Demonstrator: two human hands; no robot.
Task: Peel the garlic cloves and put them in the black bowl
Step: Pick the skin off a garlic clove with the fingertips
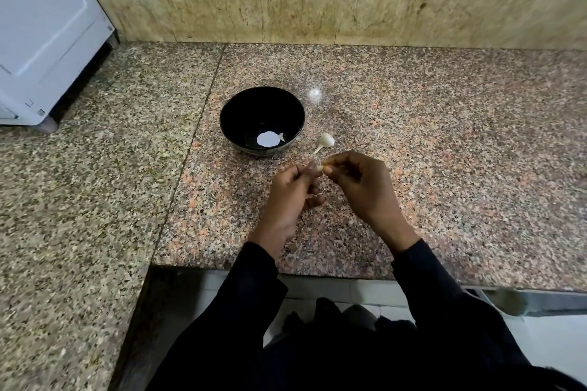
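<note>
I am watching the peeling step in hand — both hands are working one clove (pixel 320 167) just above the surface (pixel 444 143), a little nearer than the bowl (pixel 262 120). The left hand (pixel 290 190) is pinching the clove at its fingertips, and the right hand (pixel 359 182) is pinching it from the other side, thumb and forefinger curled onto it, so each grip is closing on the same clove. Most of the clove is hidden between the fingers; I cannot tell how much skin is remaining on it.

I am judging the next move as a pull of the loosened skin away from the clove, then a short carry forward and left to drop it into the bowl.

Counting what is showing: one bowl, sitting well inside the surface's edge; one peeled clove (pixel 282 136) lying on its floor beside a bright round reflection; one clove in the fingers; and one garlic remnant (pixel 325 140) with a stalk — lying on the surface just right of the bowl, apart from it.
</note>
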